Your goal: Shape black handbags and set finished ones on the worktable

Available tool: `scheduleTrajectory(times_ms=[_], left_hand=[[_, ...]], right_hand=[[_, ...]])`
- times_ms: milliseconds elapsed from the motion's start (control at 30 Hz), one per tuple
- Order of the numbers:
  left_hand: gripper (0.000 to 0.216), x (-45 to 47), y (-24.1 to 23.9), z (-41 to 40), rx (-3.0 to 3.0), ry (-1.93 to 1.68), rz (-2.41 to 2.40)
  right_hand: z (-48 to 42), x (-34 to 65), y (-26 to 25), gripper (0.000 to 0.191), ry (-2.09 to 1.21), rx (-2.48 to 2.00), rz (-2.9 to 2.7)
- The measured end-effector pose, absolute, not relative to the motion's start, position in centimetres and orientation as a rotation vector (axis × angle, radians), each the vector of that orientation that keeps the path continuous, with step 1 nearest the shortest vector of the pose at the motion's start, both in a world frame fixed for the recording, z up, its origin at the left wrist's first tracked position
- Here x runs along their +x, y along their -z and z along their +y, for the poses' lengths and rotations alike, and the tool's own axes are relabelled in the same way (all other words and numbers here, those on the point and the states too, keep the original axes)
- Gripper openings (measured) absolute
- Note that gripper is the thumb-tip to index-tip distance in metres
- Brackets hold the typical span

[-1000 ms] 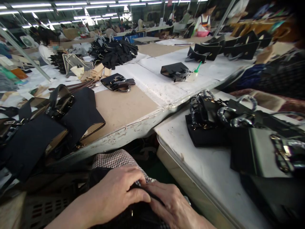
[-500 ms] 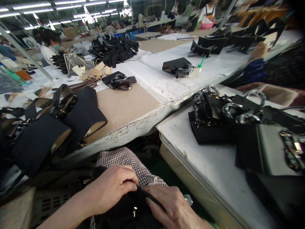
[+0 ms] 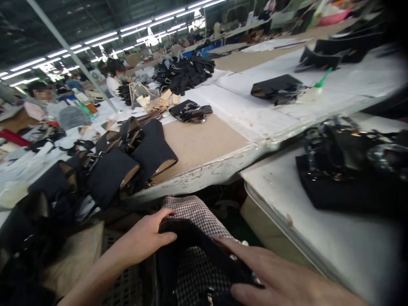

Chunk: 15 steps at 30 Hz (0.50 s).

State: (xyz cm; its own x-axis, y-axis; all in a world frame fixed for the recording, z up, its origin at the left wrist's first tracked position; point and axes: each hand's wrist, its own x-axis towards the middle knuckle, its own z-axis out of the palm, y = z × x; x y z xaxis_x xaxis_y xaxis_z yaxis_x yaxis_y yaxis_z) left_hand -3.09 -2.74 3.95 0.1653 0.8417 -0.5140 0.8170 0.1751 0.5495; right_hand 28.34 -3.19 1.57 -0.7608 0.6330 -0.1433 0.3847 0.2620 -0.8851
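A black bag [image 3: 194,231] with small metal fittings lies low in front of me, over black-and-white checked cloth [image 3: 191,208]. More checked cloth shows within the dark edges; whether it is lining or my clothing I cannot tell. My left hand [image 3: 146,238] grips the bag's left edge between thumb and fingers. On the right, my right hand [image 3: 270,272] holds the other edge, its thumb on the near side and its fingertips partly hidden. The lower part of the bag is cut off by the frame.
Finished-looking black handbags [image 3: 344,170] stand on the white table [image 3: 306,238] at right. More black bags [image 3: 113,172] pile up at left. Ahead, a long worktable [image 3: 204,140] carries a small bag [image 3: 191,111] and a green-tipped bottle [image 3: 318,87]. People sit farther back.
My view has swung left, so the tables appear farther right. My hands have moved apart, and the bag's edges have spread, showing checked cloth between them.
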Motion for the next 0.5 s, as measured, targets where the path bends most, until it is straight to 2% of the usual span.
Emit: scheduleTrajectory(times_ms=[133, 233, 300, 400, 500], left_hand=[[0.043, -3.8, -3.9, -4.5, 1.413, -0.292, 1.490], [0.048, -3.8, -3.5, -6.1, 1.265, -0.468, 1.435], [0.059, -3.6, -3.7, -7.7, 1.166, -0.568, 1.412], [0.077, -3.1, -4.5, -11.1, 1.109, -0.684, 1.456], [0.090, -2.4, -4.9, -15.3, 1.125, -0.615, 1.645]], right_hand=[[0.1, 24.5, -1.1, 0.075, -1.477, -0.825, -2.362], [1.6, 19.6, 0.7, 0.078, -1.345, -0.749, -2.416], [2.0, 16.8, 1.8, 0.069, -1.254, -0.733, -2.496], [2.2, 14.7, 2.7, 0.042, -1.180, -0.702, -2.616], [2.5, 14.3, 2.6, 0.034, -1.144, -0.670, -2.647]])
